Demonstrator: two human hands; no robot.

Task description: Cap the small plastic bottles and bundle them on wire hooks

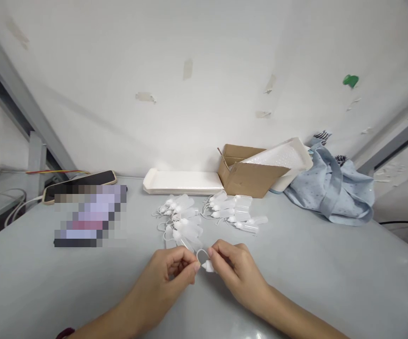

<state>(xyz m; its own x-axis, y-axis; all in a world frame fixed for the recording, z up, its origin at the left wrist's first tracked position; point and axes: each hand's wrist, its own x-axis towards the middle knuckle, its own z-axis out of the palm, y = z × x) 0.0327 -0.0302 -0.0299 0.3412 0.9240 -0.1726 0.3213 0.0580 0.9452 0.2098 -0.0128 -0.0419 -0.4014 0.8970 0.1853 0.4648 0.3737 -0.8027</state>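
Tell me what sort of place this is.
Probably a workshop bench: metal frame members flank the grey tabletop, and small translucent plastic pieces lie on it in clusters.

The small translucent bottles [186, 228] look like smooth, faintly shiny plastic. The grey tabletop [313, 278] is smooth and softly glossy, the open brown box [256, 180] matt cardboard, the pale-blue crumpled bag [348, 193] soft, matt cloth.
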